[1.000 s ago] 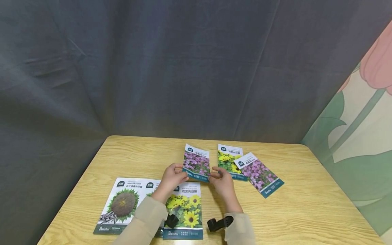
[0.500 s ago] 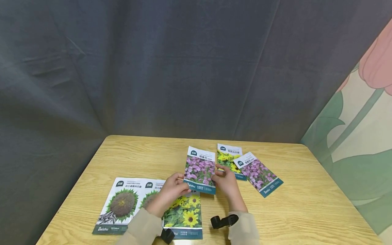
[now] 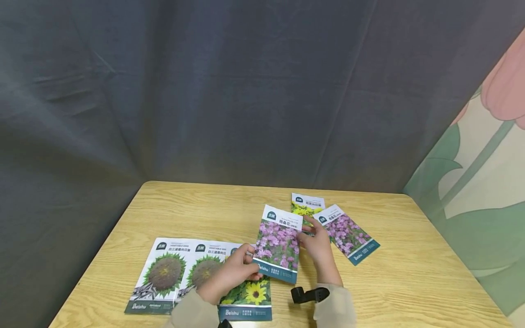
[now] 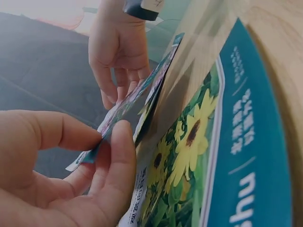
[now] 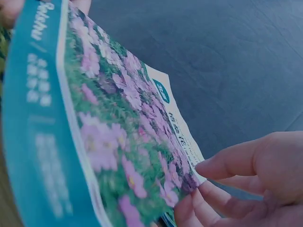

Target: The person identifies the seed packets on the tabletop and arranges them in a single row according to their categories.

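Broadly, a dark blue-grey curtain [image 3: 254, 91] hangs beyond the raised cosmos seed packet [image 3: 277, 243], and a tulip-painted wall [image 3: 488, 191] stands well to that packet's right. Below it spreads a wood-grain table [image 3: 389, 291]. To its left lie the outer striped-sunflower packet [image 3: 162, 273] and the inner striped-sunflower packet [image 3: 205, 269]; just below and left of it, partly hidden, is the near ornamental-sunflower packet [image 3: 255, 294]. Beyond it and to its right, the far ornamental-sunflower packet [image 3: 305, 208] sits partly under the flat cosmos packet [image 3: 348, 234].

The raised packet is tilted above the table, flower side toward the person. At its lower left corner the left hand [image 3: 235, 272] pinches it between thumb and fingers; near its upper right corner the right hand [image 3: 319, 246] pinches its edge, thumb in front.

For such a thin packet, light edge pinches should serve best: firm enough against slipping, too gentle to crease. Its bottom band bows slightly in the right wrist view, so even tension would help flatten it. Smallest, the black wrist device [image 3: 309, 294] sits just below the packet's right side; probably wise to hold it clear of the print.
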Motion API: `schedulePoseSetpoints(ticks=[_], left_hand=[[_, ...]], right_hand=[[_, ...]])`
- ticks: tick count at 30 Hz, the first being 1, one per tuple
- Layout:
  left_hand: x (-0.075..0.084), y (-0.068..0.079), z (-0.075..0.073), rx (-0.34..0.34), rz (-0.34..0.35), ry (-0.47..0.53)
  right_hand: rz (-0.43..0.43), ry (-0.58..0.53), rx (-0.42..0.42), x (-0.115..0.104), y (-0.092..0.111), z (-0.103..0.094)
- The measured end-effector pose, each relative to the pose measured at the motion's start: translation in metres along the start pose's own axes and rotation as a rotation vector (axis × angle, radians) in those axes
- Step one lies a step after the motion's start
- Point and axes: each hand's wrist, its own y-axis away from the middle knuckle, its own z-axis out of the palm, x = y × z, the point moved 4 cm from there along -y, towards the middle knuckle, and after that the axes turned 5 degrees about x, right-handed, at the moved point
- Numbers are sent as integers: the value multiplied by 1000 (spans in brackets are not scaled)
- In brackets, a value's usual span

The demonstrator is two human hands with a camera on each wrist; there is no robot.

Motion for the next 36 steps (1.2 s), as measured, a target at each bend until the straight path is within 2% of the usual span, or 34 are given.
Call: schedulePoseSetpoints(ticks=[6, 13, 25, 31, 36], left_hand=[[4, 5, 6, -11, 51, -108], [6, 11, 15, -84, 56, -167], [3, 18, 24, -148, 19, -204], [3, 21, 27, -183, -3, -234], [2, 23, 28, -181, 3, -278]], right_hand=[[-12, 38, 28, 1, -2, -6], [-23, 95, 42, 3, -3, -12], [-35, 158, -72, 6, -3, -20], [-4, 194, -101, 11, -4, -22], [12, 227, -127, 14, -3, -22]])
